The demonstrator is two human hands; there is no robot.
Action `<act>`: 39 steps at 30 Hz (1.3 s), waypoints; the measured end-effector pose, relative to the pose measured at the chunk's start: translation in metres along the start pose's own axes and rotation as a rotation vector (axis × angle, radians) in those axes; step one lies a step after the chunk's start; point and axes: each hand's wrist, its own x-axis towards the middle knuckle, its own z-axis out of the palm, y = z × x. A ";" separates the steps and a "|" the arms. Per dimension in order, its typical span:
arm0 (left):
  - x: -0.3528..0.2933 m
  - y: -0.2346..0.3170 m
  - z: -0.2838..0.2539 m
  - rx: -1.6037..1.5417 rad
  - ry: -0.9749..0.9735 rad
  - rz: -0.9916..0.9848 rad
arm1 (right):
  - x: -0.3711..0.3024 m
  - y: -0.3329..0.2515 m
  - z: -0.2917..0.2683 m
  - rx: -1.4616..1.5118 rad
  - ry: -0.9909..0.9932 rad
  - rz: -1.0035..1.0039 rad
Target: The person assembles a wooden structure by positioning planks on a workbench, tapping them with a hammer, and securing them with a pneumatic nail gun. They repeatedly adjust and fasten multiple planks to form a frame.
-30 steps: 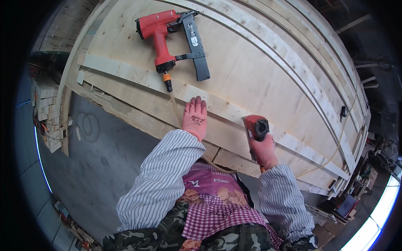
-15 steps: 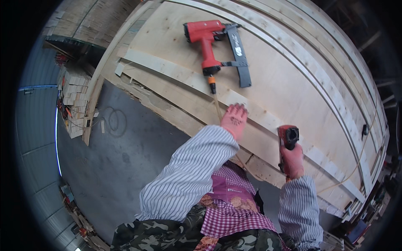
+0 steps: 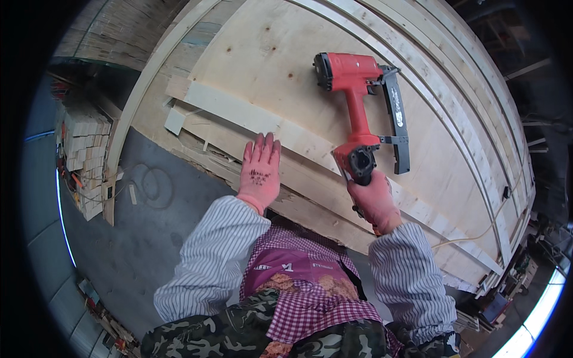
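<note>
Left hand (image 3: 260, 174) stretches flat, empty, at a strip edge (image 3: 239, 117); right hand (image 3: 375, 197) grips a nailer (image 3: 360, 163), plywood (image 3: 262, 62) spreading beyond.

Dark print stood on the back of the pink-gloved left hand (image 3: 260, 173), left of the frame's centre, with smaller marks beneath its top line. Pale lettering in two groups, the left one larger, crossed the purple panel (image 3: 298, 271) of the apron (image 3: 322, 310) at lower centre. Whitish print, too small to read, ran along the red nail gun's (image 3: 356, 110) dark magazine (image 3: 394, 113), right of upper centre.
</note>
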 end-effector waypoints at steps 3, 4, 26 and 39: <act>0.021 -0.023 -0.003 0.065 -0.025 0.095 | 0.009 -0.025 0.019 -0.038 0.068 -0.018; 0.026 -0.022 -0.001 0.078 -0.066 0.125 | 0.009 -0.027 0.024 -0.044 0.063 0.056; 0.051 0.019 -0.001 0.132 -0.416 0.133 | -0.046 0.101 -0.047 0.015 0.312 0.179; 0.049 0.022 0.018 0.259 -0.377 0.119 | -0.012 0.113 -0.033 -0.094 0.284 0.072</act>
